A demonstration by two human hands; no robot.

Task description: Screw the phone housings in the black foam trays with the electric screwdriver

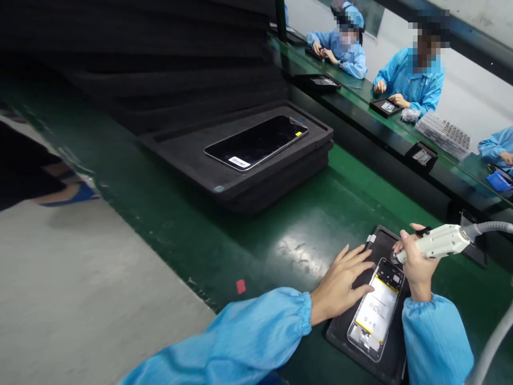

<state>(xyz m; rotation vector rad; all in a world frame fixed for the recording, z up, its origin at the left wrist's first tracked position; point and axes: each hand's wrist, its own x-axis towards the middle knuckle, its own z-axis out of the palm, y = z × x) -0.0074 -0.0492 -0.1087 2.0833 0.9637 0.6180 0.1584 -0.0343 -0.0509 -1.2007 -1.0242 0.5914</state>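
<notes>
An opened phone [377, 307], its white battery and inner parts showing, lies on a black foam tray [344, 334]. My left hand [340, 283] rests flat with fingers spread over the phone's left edge and the tray. My right hand [419, 267] is wrapped round a white electric screwdriver [441, 241] with a grey cable at its rear. The screwdriver's metal tip end is at the phone's upper end; whether it touches a screw I cannot tell.
Stacked black foam trays [240, 187] stand further back, a dark-screened phone [256, 141] on top. A red sticker [240, 286] lies on the green table [180, 235]. Across, co-workers in blue sit at a bench with phone trays [420, 156] and a clear parts tray [444, 133].
</notes>
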